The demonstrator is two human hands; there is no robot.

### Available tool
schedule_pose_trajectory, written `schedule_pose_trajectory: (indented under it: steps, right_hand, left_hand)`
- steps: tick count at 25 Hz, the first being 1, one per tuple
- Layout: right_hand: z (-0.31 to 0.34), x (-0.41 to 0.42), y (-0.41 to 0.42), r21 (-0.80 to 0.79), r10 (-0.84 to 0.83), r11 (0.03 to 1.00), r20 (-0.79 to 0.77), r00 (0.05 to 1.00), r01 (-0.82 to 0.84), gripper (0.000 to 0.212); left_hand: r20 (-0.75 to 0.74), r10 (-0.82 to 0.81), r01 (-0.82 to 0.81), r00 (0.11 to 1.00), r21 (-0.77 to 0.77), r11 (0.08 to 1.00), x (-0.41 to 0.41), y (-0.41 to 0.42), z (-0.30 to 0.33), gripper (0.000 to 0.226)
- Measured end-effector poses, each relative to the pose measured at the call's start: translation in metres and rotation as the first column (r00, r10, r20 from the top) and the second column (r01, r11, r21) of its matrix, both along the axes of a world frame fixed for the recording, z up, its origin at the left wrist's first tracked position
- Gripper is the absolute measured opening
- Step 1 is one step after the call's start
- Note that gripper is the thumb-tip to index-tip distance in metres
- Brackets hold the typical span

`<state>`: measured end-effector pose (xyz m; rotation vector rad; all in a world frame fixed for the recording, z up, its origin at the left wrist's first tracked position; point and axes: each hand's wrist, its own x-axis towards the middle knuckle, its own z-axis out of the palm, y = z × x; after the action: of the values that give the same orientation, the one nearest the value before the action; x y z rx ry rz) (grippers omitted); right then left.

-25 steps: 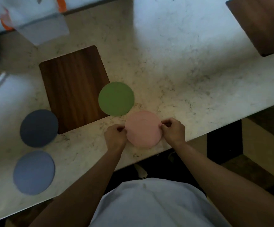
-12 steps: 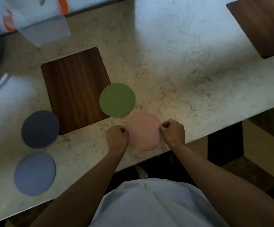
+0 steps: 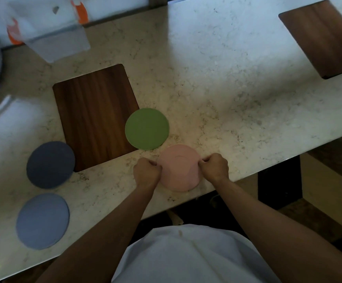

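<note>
- One pink round disc point(image 3: 178, 170) near the marble counter point(image 3: 217, 88) front edge, opposite rims pinched by curled fingers of left hand point(image 3: 146, 170) and right hand point(image 3: 215, 168).
- Three more round discs: green disc point(image 3: 147, 128) just beyond, dark blue disc point(image 3: 50, 164) and pale blue disc point(image 3: 42, 221) leftward.
- Two square boards: left wooden board point(image 3: 96, 115), right wooden board point(image 3: 321, 37).

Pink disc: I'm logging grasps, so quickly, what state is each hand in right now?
Left hand: closed, pinching the left edge of the pink disc.
Right hand: closed, pinching the disc's right edge.

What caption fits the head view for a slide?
Left hand and right hand pinch opposite edges of a pink disc at the marble counter.
</note>
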<state>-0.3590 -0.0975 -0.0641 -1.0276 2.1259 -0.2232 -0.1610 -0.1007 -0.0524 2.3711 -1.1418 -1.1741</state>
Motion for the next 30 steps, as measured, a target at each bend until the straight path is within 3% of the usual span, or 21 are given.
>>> schedule_pose_trajectory:
  steps: [6,10,13,21,30]
  right_hand:
    - [0.002,-0.003,-0.002,-0.077,-0.003,0.997,0.092,0.996,0.011,0.016]
    - [0.014,0.004,-0.029,-0.186,0.108,0.979,0.115,0.987,-0.086,0.02]
    - [0.02,0.023,-0.067,-0.232,0.169,0.963,0.113,0.979,-0.139,0.017]
    - [0.01,0.074,-0.147,-0.219,0.331,0.923,0.034,0.943,-0.316,0.018]
    - [0.0,0.09,-0.158,-0.209,0.296,0.932,-0.034,0.954,-0.297,0.019]
  left_hand:
    - [-0.164,0.09,-0.089,0.982,0.013,0.996,0.016,-0.005,0.003,0.007]
    - [-0.262,0.066,-0.087,0.963,-0.067,0.994,0.039,-0.017,0.011,0.014]
    - [-0.311,0.133,-0.176,0.941,-0.114,0.978,0.059,-0.041,0.018,0.014]
    - [-0.252,0.259,-0.298,0.933,-0.131,0.946,0.101,-0.102,0.005,0.014]
    - [-0.063,0.168,-0.177,0.984,-0.202,0.963,0.102,-0.11,-0.022,0.021]
